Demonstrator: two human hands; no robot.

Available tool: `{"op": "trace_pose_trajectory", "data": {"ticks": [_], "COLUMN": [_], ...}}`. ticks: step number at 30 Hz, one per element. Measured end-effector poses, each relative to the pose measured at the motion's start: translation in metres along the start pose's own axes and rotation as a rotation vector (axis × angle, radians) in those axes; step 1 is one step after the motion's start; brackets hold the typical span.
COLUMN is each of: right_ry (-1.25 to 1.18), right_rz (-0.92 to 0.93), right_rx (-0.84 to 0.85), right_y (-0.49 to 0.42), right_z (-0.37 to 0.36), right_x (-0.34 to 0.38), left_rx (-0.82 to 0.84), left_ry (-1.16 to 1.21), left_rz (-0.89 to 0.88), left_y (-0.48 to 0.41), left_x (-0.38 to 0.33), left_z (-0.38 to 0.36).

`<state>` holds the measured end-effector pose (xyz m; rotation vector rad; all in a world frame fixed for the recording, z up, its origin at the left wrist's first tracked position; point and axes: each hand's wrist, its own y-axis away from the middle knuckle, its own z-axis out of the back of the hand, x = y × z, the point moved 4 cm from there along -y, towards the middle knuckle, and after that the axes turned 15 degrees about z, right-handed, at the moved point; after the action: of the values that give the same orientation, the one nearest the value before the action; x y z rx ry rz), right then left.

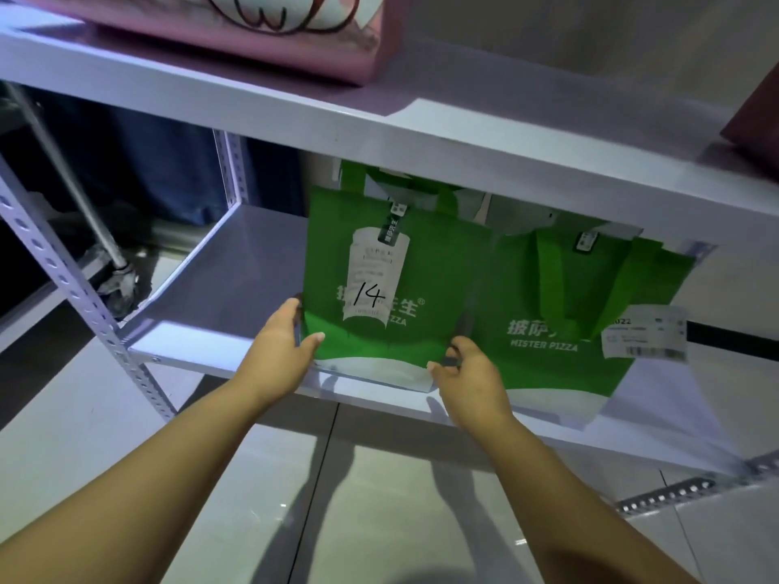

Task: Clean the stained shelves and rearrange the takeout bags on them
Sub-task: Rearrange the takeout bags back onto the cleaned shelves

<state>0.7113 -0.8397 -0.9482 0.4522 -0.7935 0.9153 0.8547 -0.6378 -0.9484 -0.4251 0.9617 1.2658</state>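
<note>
Two green takeout bags [438,271], white lettering; white receipt [373,280] marked black "14". Pink bag [236,40] above. White shelves [421,115].

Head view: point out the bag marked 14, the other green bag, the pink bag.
bag marked 14 [438,267]: head view, front panel.
other green bag [518,288]: head view, front panel.
pink bag [147,44]: head view, front face.

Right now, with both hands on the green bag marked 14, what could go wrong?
The bag marked 14 stands near the front edge of the lower shelf, and the left hand and right hand grip only its lower corners, so it may tip forward. The second green bag stands close beside it and could be dragged along.
</note>
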Motion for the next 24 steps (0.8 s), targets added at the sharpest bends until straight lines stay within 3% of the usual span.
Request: {"op": "trace_pose_trajectory", "data": {"ticks": [7,16,24], "right_ry": [0.055,0.090,0.107], "right_rz": [0.020,-0.063,-0.046], "right_rx": [-0.073,0.131,0.388], "right_y": [0.011,0.074,0.156], "right_z": [0.008,0.014,0.047], "right_x": [0.015,0.056,0.140], "left_rx": [-0.129,-0.092,-0.123], "left_ry": [-0.019,0.037,0.080], "left_rz": [0.080,0.344,0.598], "left_y": [0.017,0.114,0.243], "left_x": [0.001,0.018,0.007], "left_z": [0.022,0.065,0.133]}}
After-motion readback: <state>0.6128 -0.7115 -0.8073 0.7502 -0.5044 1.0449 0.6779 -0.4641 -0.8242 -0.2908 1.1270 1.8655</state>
